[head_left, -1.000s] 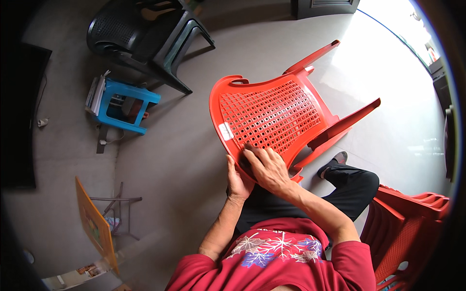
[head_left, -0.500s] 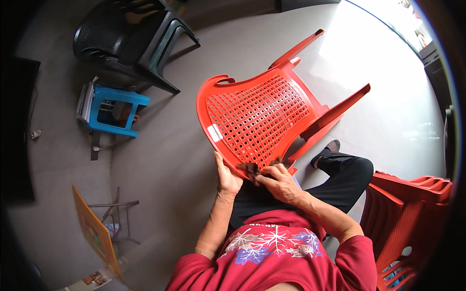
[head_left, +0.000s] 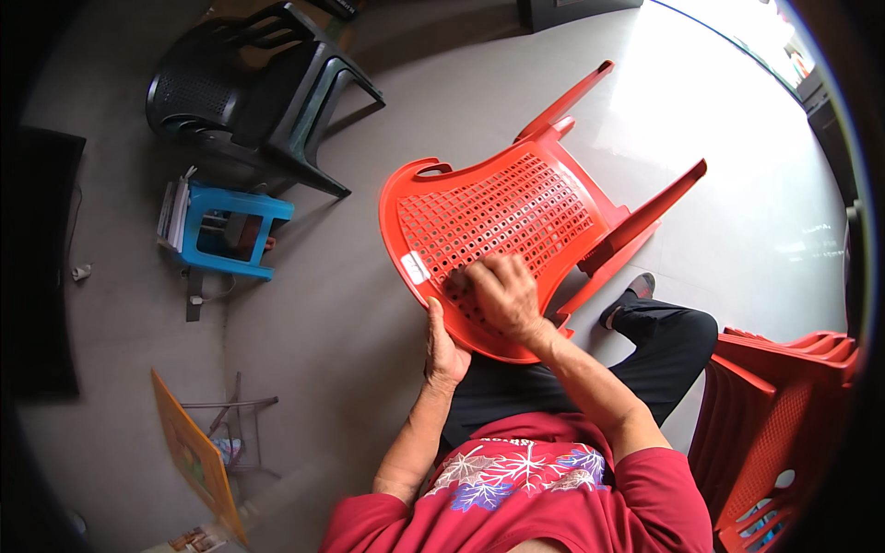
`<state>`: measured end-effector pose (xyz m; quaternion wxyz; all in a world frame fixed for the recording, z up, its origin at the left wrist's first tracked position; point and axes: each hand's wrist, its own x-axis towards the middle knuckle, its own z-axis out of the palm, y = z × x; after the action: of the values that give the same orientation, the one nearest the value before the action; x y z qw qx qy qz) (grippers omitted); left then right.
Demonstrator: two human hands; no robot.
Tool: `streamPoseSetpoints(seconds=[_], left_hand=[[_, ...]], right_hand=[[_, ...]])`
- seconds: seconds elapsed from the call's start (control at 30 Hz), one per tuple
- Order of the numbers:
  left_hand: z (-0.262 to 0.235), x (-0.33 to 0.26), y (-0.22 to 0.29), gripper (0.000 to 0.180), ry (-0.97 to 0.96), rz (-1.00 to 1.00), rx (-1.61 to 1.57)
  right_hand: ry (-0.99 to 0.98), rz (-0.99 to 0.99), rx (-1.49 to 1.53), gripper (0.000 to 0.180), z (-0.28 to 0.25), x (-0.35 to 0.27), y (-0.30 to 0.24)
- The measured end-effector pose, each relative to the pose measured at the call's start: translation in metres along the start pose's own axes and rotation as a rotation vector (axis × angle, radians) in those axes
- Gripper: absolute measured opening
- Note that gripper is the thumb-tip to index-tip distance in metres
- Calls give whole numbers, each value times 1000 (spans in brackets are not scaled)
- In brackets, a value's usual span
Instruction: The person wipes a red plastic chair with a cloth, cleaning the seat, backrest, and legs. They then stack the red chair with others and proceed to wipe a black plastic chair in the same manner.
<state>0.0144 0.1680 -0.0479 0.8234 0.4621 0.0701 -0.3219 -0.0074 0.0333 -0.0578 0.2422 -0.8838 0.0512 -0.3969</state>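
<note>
I am looking down at a grey floor (head_left: pixel 369 120) that is lying open toward the top right, where bright light is falling across it. The red chair (head_left: pixel 516 207) is tipped on its side in the middle, its perforated back facing up at me, its lower rim resting against my lap and its legs pointing up and right. A stack of red chairs (head_left: pixel 784 424) is crowding my right edge, just beside my knee. A black chair (head_left: pixel 249 92) is standing well apart at the top left, and a blue stool (head_left: pixel 226 230) is sitting below it, near the left edge. An orange board (head_left: pixel 198 456) is leaning at the lower left beside a wire frame.

My left hand (head_left: pixel 444 346) is gripping the chair's left rim, thumb lying up along the edge. My right hand (head_left: pixel 498 290) is pressing on the mesh with fingers curled; I cannot tell whether it is closed on anything. A white label (head_left: pixel 416 268) is sitting on the rim just above my left thumb.
</note>
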Motion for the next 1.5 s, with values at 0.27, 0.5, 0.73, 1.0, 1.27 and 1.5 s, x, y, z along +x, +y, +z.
streamPoseSetpoints(seconds=[0.27,0.5,0.73,1.0,1.27,1.5], left_hand=[[-10,-4,2,39,4,19,49],[-13,-4,0,44,2,-49,0],[-17,-4,0,41,13,-20,88],[-17,-2,-3,42,6,-21,64],[-19,-4,-1,39,21,-36,161],[-23,-1,-1,41,-16,-23,165]], right_hand=[[-283,429,-115,25,17,38,59],[-404,75,219,23,10,43,11],[-391,247,24,25,81,92,48],[-535,106,280,23,144,122,31],[-588,-62,699,23,62,92,30],[-451,-136,489,14,118,124,27]])
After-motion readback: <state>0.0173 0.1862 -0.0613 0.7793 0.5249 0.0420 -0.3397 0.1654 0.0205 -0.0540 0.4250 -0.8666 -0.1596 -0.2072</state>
